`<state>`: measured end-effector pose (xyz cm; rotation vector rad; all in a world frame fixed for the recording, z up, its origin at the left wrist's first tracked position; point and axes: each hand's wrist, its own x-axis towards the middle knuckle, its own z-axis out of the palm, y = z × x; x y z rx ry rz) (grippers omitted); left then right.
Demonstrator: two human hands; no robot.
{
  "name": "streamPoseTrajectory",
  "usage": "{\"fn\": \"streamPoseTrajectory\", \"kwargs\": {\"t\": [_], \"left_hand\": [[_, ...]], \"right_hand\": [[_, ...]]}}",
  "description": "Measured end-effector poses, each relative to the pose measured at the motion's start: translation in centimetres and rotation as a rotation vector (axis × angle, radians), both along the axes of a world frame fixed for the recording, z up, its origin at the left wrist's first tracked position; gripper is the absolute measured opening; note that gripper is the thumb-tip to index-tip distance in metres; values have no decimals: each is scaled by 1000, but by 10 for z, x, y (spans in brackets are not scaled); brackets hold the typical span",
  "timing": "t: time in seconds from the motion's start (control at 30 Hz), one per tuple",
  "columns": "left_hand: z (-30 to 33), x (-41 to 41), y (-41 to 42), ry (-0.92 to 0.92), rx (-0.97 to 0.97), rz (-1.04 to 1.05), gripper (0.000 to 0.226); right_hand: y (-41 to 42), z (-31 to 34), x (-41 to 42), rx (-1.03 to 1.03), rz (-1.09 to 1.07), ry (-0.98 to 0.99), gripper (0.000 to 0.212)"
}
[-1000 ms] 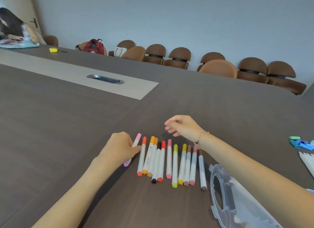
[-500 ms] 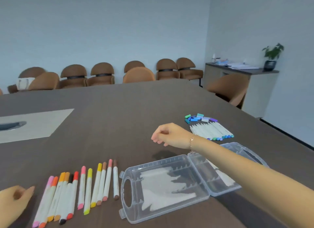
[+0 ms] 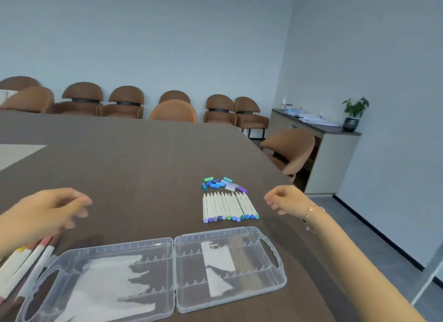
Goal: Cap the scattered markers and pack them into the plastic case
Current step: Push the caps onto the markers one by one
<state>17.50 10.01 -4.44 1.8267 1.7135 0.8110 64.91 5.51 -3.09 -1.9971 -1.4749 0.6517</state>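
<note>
1. Left hand (image 3: 43, 211) hovers loosely curled, holding nothing, over the capped warm-coloured markers (image 3: 28, 261), mostly cut off.
2. Clear plastic case (image 3: 155, 273) lies open and looks empty.
3. Uncapped white-barrelled markers (image 3: 229, 207) wait beside the blue-green loose caps (image 3: 223, 183); capping looks next.
4. Right hand (image 3: 285, 199): curled, empty.

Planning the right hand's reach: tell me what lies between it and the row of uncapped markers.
Nothing: in the head view only bare table separates the right hand from the uncapped markers.

Bare table (image 3: 143, 177) beyond open case (image 3: 172, 273)
</note>
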Motion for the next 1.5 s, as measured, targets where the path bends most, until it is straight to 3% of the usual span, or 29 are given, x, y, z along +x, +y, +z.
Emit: {"fn": "streamPoseTrajectory", "kwargs": {"t": [0.13, 0.3, 0.63, 1.0, 1.1, 1.27, 1.37, 1.5], "left_hand": [[39, 113, -22, 15, -111, -187, 19], [34, 179, 1, -90, -167, -234, 21], [9, 231, 32, -117, -119, -187, 20], [3, 285, 46, -137, -203, -234, 17], [1, 303, 52, -227, -303, -258, 14], [-1, 323, 61, -467, -509, -257, 23], [2, 329, 63, -682, -693, -252, 29], [1, 322, 67, -823, -718, -196, 23]], "right_hand": [[27, -13, 17, -46, -28, 15, 15], [60, -28, 7, -108, -17, -12, 13], [110, -55, 12, -251, 31, -136, 27], [116, -63, 5, -194, 13, -186, 29], [113, -56, 13, -259, -7, -67, 24], [103, -23, 21, -291, 100, 403, 29], [98, -13, 10, -226, 232, 401, 30], [102, -11, -3, -154, 377, 251, 30]]}}
